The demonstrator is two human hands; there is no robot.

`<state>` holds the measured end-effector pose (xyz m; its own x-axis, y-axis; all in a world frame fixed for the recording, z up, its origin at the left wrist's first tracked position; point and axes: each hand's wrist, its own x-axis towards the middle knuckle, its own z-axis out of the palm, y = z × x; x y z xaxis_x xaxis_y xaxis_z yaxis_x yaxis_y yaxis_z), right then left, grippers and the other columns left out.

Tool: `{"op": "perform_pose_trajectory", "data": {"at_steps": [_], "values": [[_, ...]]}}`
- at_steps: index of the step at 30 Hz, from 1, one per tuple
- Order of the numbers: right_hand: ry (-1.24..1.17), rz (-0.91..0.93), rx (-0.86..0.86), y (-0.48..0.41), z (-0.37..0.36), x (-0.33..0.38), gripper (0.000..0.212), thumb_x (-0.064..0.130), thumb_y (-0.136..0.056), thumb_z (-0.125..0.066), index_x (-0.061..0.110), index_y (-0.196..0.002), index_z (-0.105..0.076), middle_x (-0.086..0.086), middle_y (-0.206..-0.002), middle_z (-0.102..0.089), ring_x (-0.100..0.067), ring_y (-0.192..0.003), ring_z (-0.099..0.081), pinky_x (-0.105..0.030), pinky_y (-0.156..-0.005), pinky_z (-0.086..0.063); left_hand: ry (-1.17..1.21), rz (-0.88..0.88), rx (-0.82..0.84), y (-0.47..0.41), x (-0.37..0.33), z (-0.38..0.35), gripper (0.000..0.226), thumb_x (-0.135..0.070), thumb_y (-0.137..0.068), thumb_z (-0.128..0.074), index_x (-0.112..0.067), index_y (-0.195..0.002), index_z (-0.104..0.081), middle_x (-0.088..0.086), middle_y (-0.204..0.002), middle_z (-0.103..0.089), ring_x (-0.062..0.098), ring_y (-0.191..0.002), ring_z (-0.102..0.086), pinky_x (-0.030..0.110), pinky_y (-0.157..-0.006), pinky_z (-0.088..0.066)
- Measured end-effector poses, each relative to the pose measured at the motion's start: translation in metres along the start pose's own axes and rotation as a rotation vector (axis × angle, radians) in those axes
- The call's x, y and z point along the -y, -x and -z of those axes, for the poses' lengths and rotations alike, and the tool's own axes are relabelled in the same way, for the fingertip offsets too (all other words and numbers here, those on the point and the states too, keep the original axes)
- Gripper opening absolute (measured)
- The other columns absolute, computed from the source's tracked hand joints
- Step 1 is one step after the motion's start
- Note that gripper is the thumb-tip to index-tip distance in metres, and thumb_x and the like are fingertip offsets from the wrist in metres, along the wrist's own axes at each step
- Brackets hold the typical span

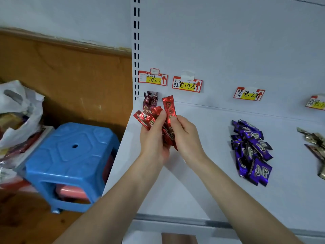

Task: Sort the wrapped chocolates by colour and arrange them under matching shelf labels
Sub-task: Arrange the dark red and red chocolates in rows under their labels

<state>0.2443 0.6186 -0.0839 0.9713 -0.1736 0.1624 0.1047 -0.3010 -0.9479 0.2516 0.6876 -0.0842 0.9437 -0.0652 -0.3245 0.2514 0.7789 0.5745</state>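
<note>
Above the white shelf, my left hand grips a fanned bunch of red wrapped chocolates. My right hand pinches one red chocolate that stands upright beside the bunch. Both hands hover below the red label. A dark maroon twist-wrapped sweet sits against the back panel under the left label. A pile of purple chocolates lies under the purple label. Gold wrapped chocolates lie at the right edge beneath a partly cut-off label.
A blue plastic stool stands left of the shelf on a wooden floor. A white plastic bag with goods sits at the far left. The slotted upright marks the shelf's left end. The shelf's front edge runs below my forearms.
</note>
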Motion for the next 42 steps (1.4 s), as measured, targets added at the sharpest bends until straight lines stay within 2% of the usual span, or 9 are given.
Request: {"op": "perform_pose_trajectory", "data": {"at_steps": [5, 9, 12, 15, 21, 25, 33, 37, 42], "values": [[-0.155, 0.044, -0.028, 0.009, 0.0, 0.002, 0.038, 0.022, -0.097, -0.04, 0.033, -0.07, -0.063, 0.01, -0.078, -0.063, -0.016, -0.087, -0.06, -0.034, -0.081, -0.049, 0.043, 0.037, -0.019, 0.005, 0.005, 0.005, 0.033, -0.014, -0.089, -0.06, -0.011, -0.122, -0.058, 0.006, -0.099, -0.068, 0.017, -0.083, -0.068, 0.028, -0.068, -0.054], [-0.264, 0.054, -0.073, 0.008, 0.009, 0.008, 0.036, 0.022, -0.098, -0.041, 0.028, -0.068, -0.06, 0.014, -0.062, -0.058, 0.0, -0.064, -0.057, -0.013, -0.061, -0.047, 0.003, 0.045, -0.066, 0.005, 0.006, 0.008, 0.022, -0.009, -0.089, -0.059, -0.009, -0.111, -0.059, 0.006, -0.083, -0.066, 0.018, -0.066, -0.066, 0.028, -0.06, -0.055], [-0.186, 0.098, -0.126, -0.004, 0.028, 0.01, 0.027, 0.022, -0.098, -0.04, 0.026, -0.078, -0.057, 0.005, -0.069, -0.06, -0.01, -0.067, -0.06, -0.017, -0.06, -0.046, -0.049, 0.06, -0.118, 0.002, 0.001, 0.014, 0.028, -0.009, -0.088, -0.061, -0.005, -0.115, -0.057, 0.008, -0.078, -0.067, 0.018, -0.056, -0.064, 0.026, -0.048, -0.052], [-0.091, 0.044, -0.042, -0.016, 0.047, 0.002, 0.019, 0.017, -0.097, -0.042, 0.02, -0.099, -0.06, 0.004, -0.074, -0.059, -0.002, -0.059, -0.057, -0.015, -0.054, -0.047, -0.097, 0.073, -0.126, -0.002, -0.006, 0.021, 0.035, -0.01, -0.087, -0.063, -0.005, -0.121, -0.056, 0.006, -0.081, -0.069, 0.018, -0.063, -0.065, 0.026, -0.052, -0.053], [-0.195, -0.115, 0.031, -0.035, 0.059, -0.016, 0.013, 0.011, -0.092, -0.052, 0.017, -0.088, -0.063, 0.004, -0.081, -0.059, -0.008, -0.07, -0.055, -0.015, -0.057, -0.047, -0.194, 0.095, -0.143, -0.011, -0.012, 0.023, 0.033, -0.016, -0.085, -0.066, -0.01, -0.117, -0.06, 0.005, -0.082, -0.071, 0.018, -0.062, -0.066, 0.027, -0.051, -0.055], [-0.09, -0.09, 0.044, -0.051, 0.064, -0.024, 0.023, -0.003, -0.089, -0.052, 0.012, -0.106, -0.057, 0.0, -0.082, -0.059, -0.007, -0.068, -0.056, -0.012, -0.058, -0.049, -0.214, 0.09, -0.153, -0.016, -0.012, 0.019, 0.024, -0.017, -0.085, -0.066, -0.014, -0.108, -0.061, 0.002, -0.073, -0.072, 0.018, -0.062, -0.067, 0.028, -0.051, -0.054], [0.124, -0.081, 0.023, -0.092, 0.047, -0.041, 0.022, 0.0, -0.088, -0.055, 0.009, -0.108, -0.056, -0.013, -0.1, -0.062, -0.016, -0.075, -0.057, -0.021, -0.067, -0.05, -0.199, 0.022, -0.169, -0.024, -0.018, 0.016, 0.012, -0.014, -0.086, -0.065, -0.014, -0.098, -0.061, 0.005, -0.077, -0.069, 0.017, -0.058, -0.067, 0.029, -0.054, -0.056], [0.546, -0.016, 0.047, -0.108, 0.037, -0.054, 0.033, 0.014, -0.09, -0.057, 0.008, -0.122, -0.051, -0.012, -0.118, -0.057, -0.02, -0.099, -0.053, -0.017, -0.082, -0.037, -0.178, 0.009, -0.168, -0.026, -0.017, 0.02, 0.009, -0.014, -0.086, -0.065, -0.013, -0.094, -0.062, 0.003, -0.073, -0.07, 0.016, -0.057, -0.068, 0.028, -0.053, -0.054], [0.905, 0.268, 0.104, -0.093, 0.038, -0.062, 0.031, 0.02, -0.094, -0.048, 0.012, -0.123, -0.055, -0.01, -0.12, -0.055, -0.027, -0.113, -0.046, -0.034, -0.09, -0.039, -0.108, -0.015, -0.164, -0.029, -0.021, 0.026, 0.015, -0.011, -0.085, -0.065, -0.011, -0.1, -0.06, 0.003, -0.071, -0.069, 0.016, -0.059, -0.068, 0.028, -0.051, -0.053]]}}
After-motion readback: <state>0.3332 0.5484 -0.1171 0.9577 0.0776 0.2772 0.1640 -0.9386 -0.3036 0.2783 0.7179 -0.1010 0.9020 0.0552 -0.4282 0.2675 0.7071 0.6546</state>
